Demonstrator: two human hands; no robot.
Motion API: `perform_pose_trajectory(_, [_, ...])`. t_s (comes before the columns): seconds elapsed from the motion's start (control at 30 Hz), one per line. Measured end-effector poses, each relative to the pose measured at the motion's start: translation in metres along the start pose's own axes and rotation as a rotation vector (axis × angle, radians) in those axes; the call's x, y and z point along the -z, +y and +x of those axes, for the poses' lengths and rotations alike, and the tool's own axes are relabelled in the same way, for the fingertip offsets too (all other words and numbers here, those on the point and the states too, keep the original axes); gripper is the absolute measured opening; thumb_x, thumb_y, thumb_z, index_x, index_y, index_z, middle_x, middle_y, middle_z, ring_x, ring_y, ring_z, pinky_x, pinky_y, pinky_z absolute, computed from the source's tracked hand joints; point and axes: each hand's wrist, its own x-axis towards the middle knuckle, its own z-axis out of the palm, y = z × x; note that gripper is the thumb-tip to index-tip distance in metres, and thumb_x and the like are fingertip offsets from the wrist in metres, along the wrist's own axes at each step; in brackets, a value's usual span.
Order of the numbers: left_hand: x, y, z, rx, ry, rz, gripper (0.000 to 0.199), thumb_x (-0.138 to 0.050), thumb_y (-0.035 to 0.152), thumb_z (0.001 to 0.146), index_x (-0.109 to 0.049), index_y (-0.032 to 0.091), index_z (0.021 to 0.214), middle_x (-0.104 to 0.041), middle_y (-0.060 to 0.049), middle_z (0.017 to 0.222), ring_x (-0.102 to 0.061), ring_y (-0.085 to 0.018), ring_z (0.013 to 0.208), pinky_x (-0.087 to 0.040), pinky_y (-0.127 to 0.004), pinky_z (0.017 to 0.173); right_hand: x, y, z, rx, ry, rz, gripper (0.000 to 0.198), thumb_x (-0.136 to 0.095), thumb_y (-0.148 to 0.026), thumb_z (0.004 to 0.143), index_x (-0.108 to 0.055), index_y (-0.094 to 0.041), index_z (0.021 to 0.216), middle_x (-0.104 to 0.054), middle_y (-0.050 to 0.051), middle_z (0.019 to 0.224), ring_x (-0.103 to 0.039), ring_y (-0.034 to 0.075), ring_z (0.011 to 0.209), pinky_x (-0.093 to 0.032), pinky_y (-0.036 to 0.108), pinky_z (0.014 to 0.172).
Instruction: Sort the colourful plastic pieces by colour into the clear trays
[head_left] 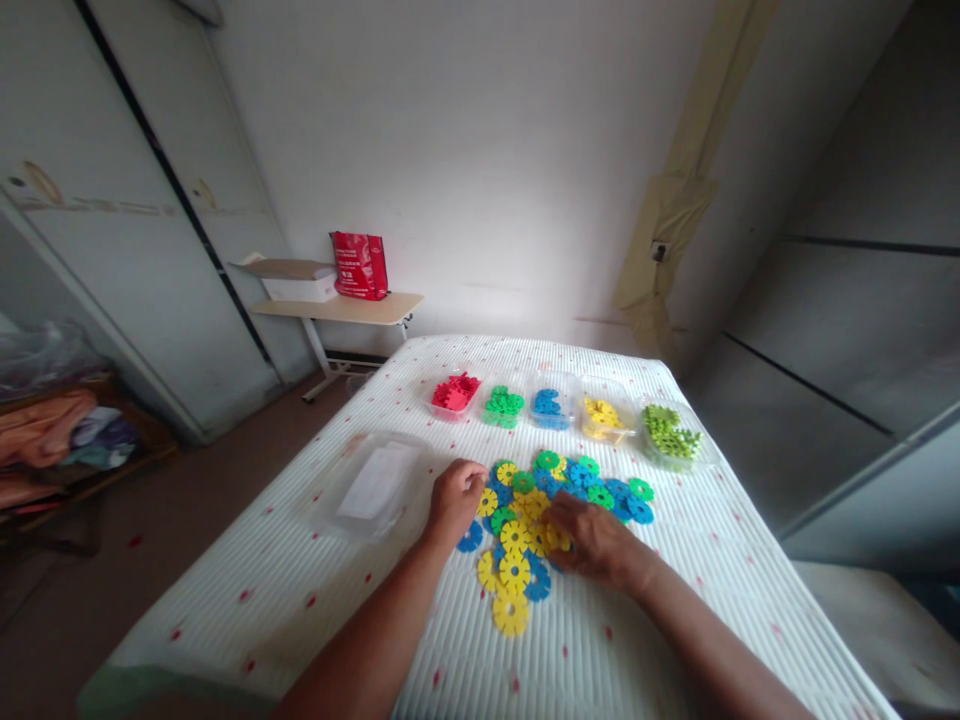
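A loose pile of flat, notched plastic discs lies on the table, mixed yellow [514,572], blue [538,580] and green [600,496]. My left hand [454,502] is at the pile's left edge, fingers curled together; whatever they may pinch is hidden. Over the right part of the pile, my right hand [596,537] reaches down with bent fingers among the yellow discs. Its fingertips are partly covered, so I cannot make out what is between them. One yellow disc [511,611] lies nearest to me at the pile's front.
Behind the pile stand clear tubs of red pieces [454,393], green discs [503,406], blue discs [550,405], yellow discs [602,415] and light-green pieces [670,434]. A clear plastic lid or box [375,485] lies left. A side table [360,309] holds a red bag [360,266].
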Motion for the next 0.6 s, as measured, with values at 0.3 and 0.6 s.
perform_pose_trajectory(0.3, [0.0020, 0.0041, -0.0008, 0.010, -0.014, 0.009, 0.019, -0.046, 0.014, 0.076, -0.065, 0.018, 0.078, -0.067, -0.002, 0.081, -0.062, -0.013, 0.080, -0.049, -0.024, 0.074, 0.0015, -0.0005, 0.0008, 0.057, 0.015, 0.060, 0.025, -0.057, -0.017, 0.073, -0.062, -0.019, 0.098, -0.057, 0.006, 0.094, -0.056, 0.017, 0.083, -0.043, 0.026, 0.068])
perform_pose_trajectory(0.6, [0.0021, 0.0050, -0.0004, -0.007, -0.008, 0.005, 0.019, -0.046, 0.015, 0.075, -0.065, 0.018, 0.076, -0.066, -0.003, 0.080, -0.062, -0.014, 0.078, -0.049, -0.024, 0.073, 0.0045, -0.0031, 0.0004, 0.041, 0.022, 0.075, 0.016, -0.057, -0.017, 0.071, -0.058, -0.015, 0.087, -0.057, 0.007, 0.092, -0.054, 0.015, 0.075, -0.042, 0.025, 0.063])
